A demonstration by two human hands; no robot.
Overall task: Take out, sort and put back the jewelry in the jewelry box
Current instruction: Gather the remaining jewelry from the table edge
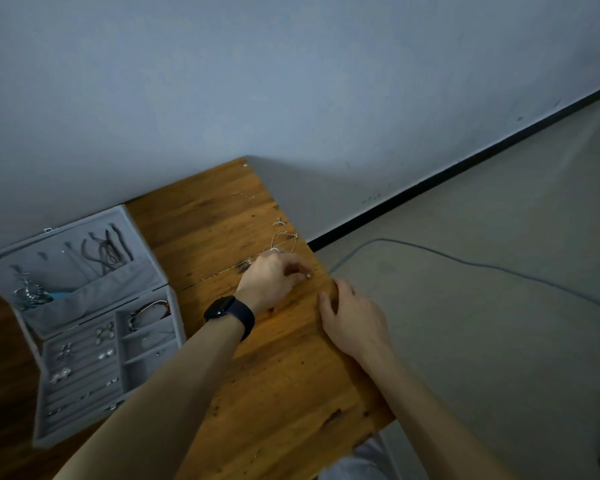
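Observation:
An open grey jewelry box (94, 344) lies at the left of the wooden table (257, 393). Cords and necklaces hang in its lid (104, 252), a red bracelet (149, 311) fills one compartment, and small silver pieces sit in the ring rows. My left hand (274, 280), with a dark watch on the wrist, pinches a small silver stud (308, 276) near the table's right edge. My right hand (352, 318) rests flat on that edge, fingers apart, holding nothing. A thin chain (284, 240), a small charm (279, 222) and another fine chain (243, 195) lie beyond my left hand.
The table's right edge drops to a grey floor (482, 341), where a grey cable (465, 263) runs. A pale wall (291, 81) with a black skirting strip stands behind the table.

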